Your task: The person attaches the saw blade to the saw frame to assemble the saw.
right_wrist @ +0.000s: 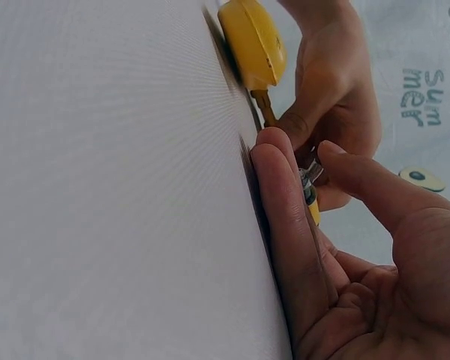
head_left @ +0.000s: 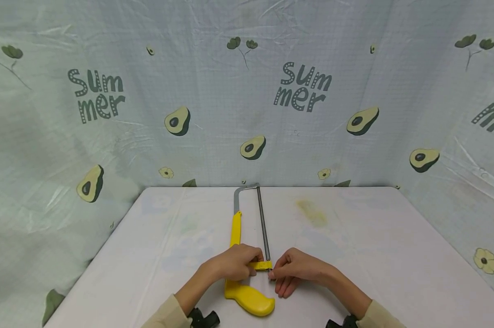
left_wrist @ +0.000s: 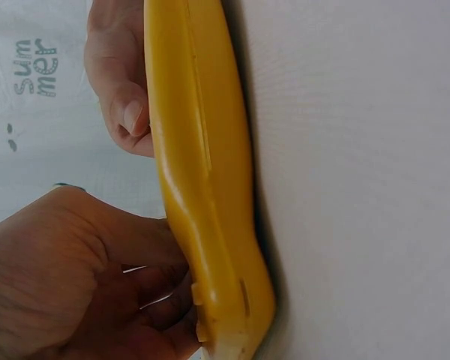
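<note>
Yellow hacksaw point(head_left: 247, 273) lies flat on the white table point(head_left: 374, 255), near the front edge at the middle, handle point(head_left: 251, 298) toward the person, frame running away to the far side with the blade point(head_left: 263, 228) along its right. Left hand point(head_left: 234, 263) wraps the yellow frame just above the handle, fingers curled round it, pinning the saw down. Right hand point(head_left: 296, 271) sits just right of it, thumb and forefinger pinching a small metal nut point(right_wrist: 312, 174) at the near end of the blade, other fingers lying straight on the table. Right wrist view shows that pinch close up; cannot tell which way the nut is turned or how tight it is. Blade sits in the frame at both ends, looks straight. Judged progress: work at the blade fitting is under way, not finished, since both hands are on the saw and the nut is in the fingers. Whether the blade is being tightened or loosened, cannot tell. Avocado-print cloth point(head_left: 247, 91) hangs behind and at both sides.
</note>
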A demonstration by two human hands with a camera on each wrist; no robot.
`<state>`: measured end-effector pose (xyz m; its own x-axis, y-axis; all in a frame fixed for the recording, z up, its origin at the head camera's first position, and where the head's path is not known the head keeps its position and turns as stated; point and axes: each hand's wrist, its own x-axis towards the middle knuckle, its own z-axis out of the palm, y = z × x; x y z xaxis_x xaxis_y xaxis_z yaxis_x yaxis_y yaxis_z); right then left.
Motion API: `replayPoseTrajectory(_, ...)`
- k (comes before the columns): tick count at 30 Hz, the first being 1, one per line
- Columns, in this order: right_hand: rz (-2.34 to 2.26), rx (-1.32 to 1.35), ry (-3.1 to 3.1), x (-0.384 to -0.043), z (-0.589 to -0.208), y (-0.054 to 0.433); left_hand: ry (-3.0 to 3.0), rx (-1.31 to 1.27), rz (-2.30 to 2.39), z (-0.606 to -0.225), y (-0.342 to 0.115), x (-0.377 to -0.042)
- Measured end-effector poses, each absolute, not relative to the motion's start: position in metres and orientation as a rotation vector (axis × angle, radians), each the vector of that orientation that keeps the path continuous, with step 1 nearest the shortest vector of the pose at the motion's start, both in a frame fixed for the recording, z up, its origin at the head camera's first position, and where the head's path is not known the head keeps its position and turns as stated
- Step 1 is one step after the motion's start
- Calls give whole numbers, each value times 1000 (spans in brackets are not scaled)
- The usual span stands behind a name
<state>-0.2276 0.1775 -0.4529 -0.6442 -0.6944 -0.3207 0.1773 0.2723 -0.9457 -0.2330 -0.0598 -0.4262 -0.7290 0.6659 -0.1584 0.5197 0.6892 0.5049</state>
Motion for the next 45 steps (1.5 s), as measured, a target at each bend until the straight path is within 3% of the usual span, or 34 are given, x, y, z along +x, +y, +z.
replayPoseTrajectory(45, -1480, -486, 1755, -230, -455, 181, 2570, 920, 616, -425, -60, -232)
